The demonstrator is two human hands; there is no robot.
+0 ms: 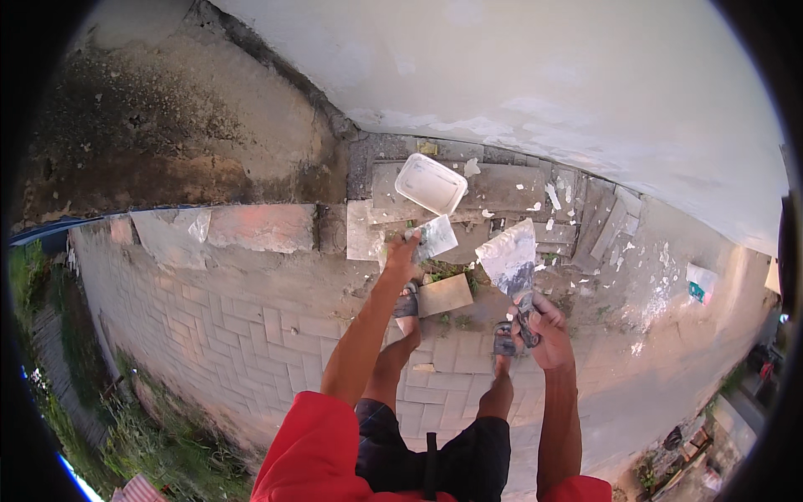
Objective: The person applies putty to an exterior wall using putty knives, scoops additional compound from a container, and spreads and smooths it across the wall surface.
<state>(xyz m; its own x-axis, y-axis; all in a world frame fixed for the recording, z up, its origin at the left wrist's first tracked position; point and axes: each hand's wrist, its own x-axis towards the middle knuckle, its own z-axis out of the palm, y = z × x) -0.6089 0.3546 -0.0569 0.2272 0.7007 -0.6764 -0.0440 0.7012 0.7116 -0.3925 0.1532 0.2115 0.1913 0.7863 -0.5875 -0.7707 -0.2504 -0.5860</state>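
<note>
I stand on grey paving bricks facing a white plastered wall (544, 75). My left hand (403, 249) is stretched forward and grips a small putty knife (435, 238) whose blade is smeared with white filler. My right hand (545, 328) is closed around the handle of a wider putty knife (511, 261), its broad blade coated with white filler and pointing toward the wall. A white rectangular plastic tub (430, 184) lies on the ground just beyond both blades, close to the wall's foot.
Flat stone slabs and white plaster flakes (554, 197) litter the ground by the wall. A tan tile piece (445, 294) lies near my sandalled feet. A stained dark wall (167, 125) rises at left; grass (142, 427) borders the paving at lower left.
</note>
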